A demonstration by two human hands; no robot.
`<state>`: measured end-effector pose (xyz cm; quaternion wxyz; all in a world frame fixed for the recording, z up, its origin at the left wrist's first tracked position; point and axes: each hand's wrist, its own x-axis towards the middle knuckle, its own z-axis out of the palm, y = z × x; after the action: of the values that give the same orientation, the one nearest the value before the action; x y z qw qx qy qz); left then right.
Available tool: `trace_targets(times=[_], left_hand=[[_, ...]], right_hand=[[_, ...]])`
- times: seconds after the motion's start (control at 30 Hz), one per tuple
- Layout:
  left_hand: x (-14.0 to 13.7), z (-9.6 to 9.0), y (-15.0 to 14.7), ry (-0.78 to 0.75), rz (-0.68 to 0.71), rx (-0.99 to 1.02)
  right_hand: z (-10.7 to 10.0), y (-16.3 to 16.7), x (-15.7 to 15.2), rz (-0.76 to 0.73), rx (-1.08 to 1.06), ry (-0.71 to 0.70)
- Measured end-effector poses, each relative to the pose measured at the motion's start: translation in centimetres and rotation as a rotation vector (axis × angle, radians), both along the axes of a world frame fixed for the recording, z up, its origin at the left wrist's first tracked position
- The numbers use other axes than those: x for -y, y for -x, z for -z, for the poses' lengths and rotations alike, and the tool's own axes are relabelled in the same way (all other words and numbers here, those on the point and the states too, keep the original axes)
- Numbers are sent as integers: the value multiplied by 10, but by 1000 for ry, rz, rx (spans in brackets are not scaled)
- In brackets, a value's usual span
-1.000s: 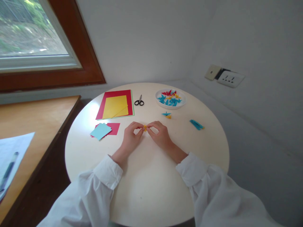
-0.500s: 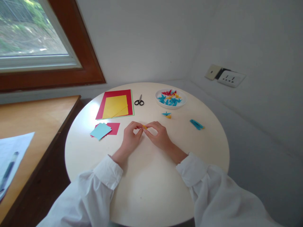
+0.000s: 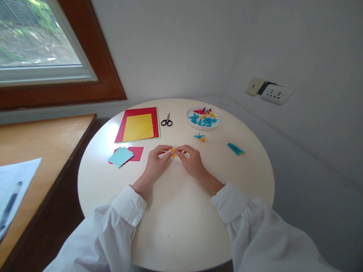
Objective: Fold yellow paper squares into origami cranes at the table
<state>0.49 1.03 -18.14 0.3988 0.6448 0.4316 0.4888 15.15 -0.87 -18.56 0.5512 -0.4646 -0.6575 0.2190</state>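
Note:
Between my fingertips, over the middle of the round table, is a small folded piece of yellow origami paper. My left hand pinches it from the left, thumb and forefinger closed on it. From the other side my right hand grips the same piece. My fingers hide much of it, so its exact folded shape cannot be made out. Just beyond my right hand lie a blue paper crane and a yellow one, close together.
A white dish of red, blue and yellow paper cranes stands at the back. Black-handled scissors lie beside red and yellow sheets. Light-blue paper squares rest at left, folded blue strips at right. A wooden desk adjoins.
The yellow paper has turned in my fingers, and more of it shows below them, pointing downward. My hands have shifted only slightly around it; everything else on the table stays put.

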Motion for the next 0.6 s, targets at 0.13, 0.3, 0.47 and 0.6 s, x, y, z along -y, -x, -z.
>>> trace_targets(times=[0.13, 0.3, 0.47, 0.6], left_hand=[[-1, -1, 0, 16, -11, 45], [1, -3, -1, 133, -7, 74], [2, -3, -1, 221, 7, 130], [1, -1, -1, 241, 12, 146]], right_hand=[[-3, 1, 1, 3, -68, 65], [-3, 1, 0, 5, -168, 158], [1, 0, -5, -61, -203, 238], [3, -1, -6, -76, -192, 244]])
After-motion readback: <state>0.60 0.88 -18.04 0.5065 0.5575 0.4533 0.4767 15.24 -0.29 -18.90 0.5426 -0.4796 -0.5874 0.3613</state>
